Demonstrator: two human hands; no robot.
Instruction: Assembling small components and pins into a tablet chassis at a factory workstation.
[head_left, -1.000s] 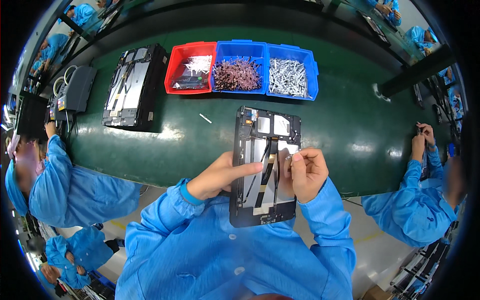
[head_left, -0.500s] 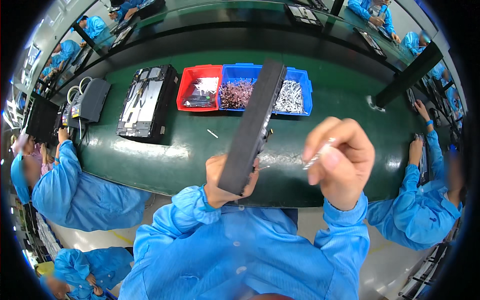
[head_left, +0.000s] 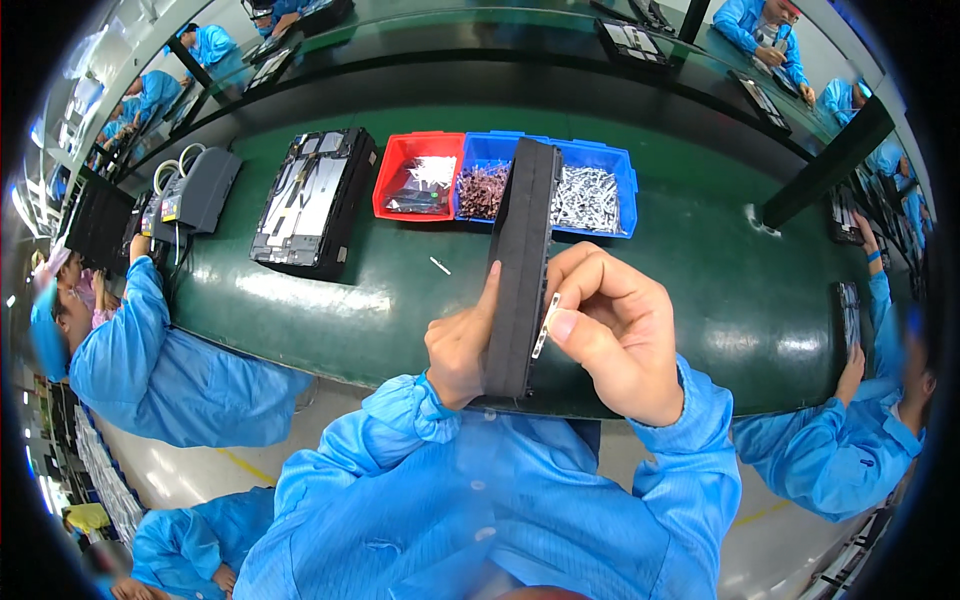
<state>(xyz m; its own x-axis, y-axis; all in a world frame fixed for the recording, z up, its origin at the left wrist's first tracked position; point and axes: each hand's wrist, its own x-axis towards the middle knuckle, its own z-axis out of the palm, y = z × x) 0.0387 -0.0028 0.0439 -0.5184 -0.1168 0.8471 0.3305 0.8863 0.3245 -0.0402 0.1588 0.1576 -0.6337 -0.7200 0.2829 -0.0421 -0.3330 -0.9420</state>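
Observation:
My left hand [head_left: 460, 352] grips a long black slab-like device [head_left: 524, 260], stood almost on edge, with its forefinger stretched along the left side. The device's face on the right is turned mostly out of sight. Between thumb and fingers of my right hand [head_left: 628, 345] is a small, narrow whitish metal strip [head_left: 546, 328], held close against the device's right side. Whether the strip touches the device I cannot tell.
Behind the device stand a red bin [head_left: 381, 190] with white parts and a dark packet, and a blue bin [head_left: 630, 205] of small pinkish and silver parts. A loose strip [head_left: 440, 265] lies on the green table [head_left: 330, 320]. Opened devices [head_left: 310, 205] are stacked left. Co-workers sit both sides.
My right hand has moved left, bringing the strip up to the device. The device has turned more upright, and my left forefinger now extends along it. The whole view has shifted slightly.

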